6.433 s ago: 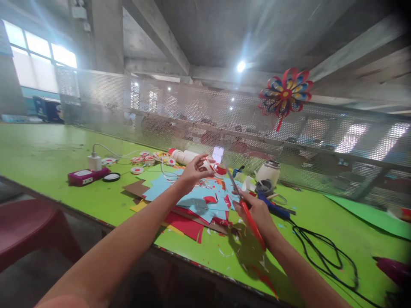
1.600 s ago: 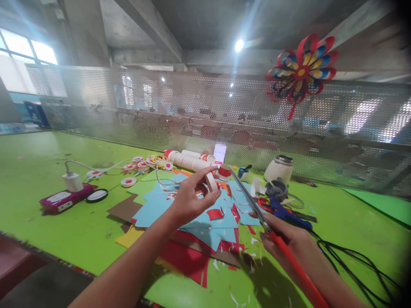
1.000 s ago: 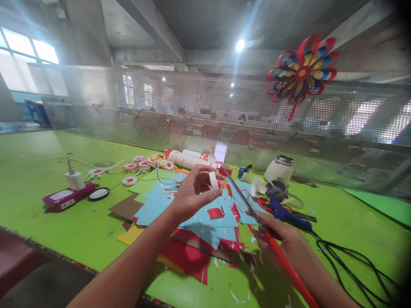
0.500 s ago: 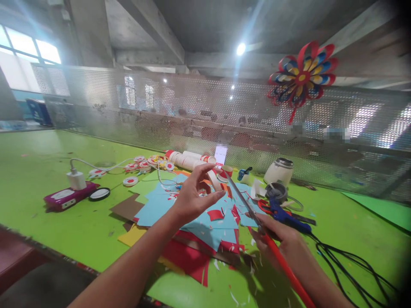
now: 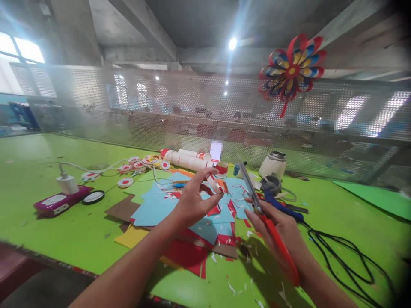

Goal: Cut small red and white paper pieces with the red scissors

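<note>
Paper strip [image 5: 214, 184], white, red-tipped, curled

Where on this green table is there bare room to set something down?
Bare green table lies behind and left of the charger, and between the black cable and the green sheet. It is crowded around the paper pile, both hands and the jar.

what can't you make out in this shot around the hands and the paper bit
Head view, the only one:
- Paper piece in the left hand: small and blurred, partly behind the fingers, so its shape is unclear.
- Scissors: the right hand covers the red handles, and the blades are blurred.
- Phone screen: glare washes it out.
- Black cable: cut off by the lower right edge.
- Behind the mesh screen: only blurred shapes.
</note>
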`<state>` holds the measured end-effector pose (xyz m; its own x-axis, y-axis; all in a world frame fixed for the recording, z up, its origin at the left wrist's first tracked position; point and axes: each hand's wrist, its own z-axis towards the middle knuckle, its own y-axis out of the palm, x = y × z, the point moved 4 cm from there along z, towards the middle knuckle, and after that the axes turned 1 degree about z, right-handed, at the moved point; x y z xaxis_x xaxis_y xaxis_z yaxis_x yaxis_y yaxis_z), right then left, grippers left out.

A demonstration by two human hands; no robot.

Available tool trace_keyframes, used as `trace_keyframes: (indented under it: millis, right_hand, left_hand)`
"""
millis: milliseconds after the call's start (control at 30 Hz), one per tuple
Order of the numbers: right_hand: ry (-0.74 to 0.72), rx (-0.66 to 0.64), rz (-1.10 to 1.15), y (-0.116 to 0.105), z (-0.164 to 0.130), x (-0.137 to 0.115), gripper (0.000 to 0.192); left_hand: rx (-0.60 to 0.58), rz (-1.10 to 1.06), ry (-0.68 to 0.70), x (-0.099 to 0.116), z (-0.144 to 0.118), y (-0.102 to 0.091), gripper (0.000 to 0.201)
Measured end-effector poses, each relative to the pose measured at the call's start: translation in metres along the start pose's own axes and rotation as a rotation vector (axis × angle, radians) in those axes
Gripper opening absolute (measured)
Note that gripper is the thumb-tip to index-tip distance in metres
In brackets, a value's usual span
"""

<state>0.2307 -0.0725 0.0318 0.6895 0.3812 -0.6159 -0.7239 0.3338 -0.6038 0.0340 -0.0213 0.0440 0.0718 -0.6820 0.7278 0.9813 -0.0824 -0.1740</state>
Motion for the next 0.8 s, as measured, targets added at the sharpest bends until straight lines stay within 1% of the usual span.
trace_keyframes:
  millis: [133,200,267,367,467,533,667,800]
  right_hand:
    - [0.025,0.074,0.078,-0.006,-0.002,-0.006,0.045]
    - [0.005,0.102,0.117,-0.007,-0.002,-0.005,0.044]
    - [-0.02,0.091,0.133,-0.005,-0.001,-0.002,0.046]
    - [-0.051,0.038,0.07,0.0,-0.001,0.003,0.047]
    - [-0.119,0.017,0.018,0.003,-0.001,0.001,0.039]
    - [-0.15,0.008,0.028,0.006,-0.002,-0.001,0.036]
    - [-0.129,0.021,0.025,0.007,-0.003,-0.003,0.033]
    - [-0.087,0.018,0.011,0.006,-0.003,-0.006,0.034]
  left_hand:
    - [-0.081,0.048,-0.006,-0.005,-0.004,0.011,0.052]
    - [-0.102,0.072,-0.022,-0.007,-0.006,0.014,0.051]
    - [-0.113,0.051,-0.05,-0.008,-0.006,0.015,0.049]
    - [-0.158,-0.125,-0.147,-0.008,-0.004,0.015,0.047]
    - [-0.218,-0.368,-0.257,-0.007,-0.003,0.013,0.047]
    - [-0.259,-0.485,-0.288,-0.005,-0.002,0.011,0.045]
    - [-0.337,-0.626,-0.313,-0.002,-0.003,0.008,0.043]
    - [-0.375,-0.767,-0.395,-0.002,-0.006,0.009,0.044]
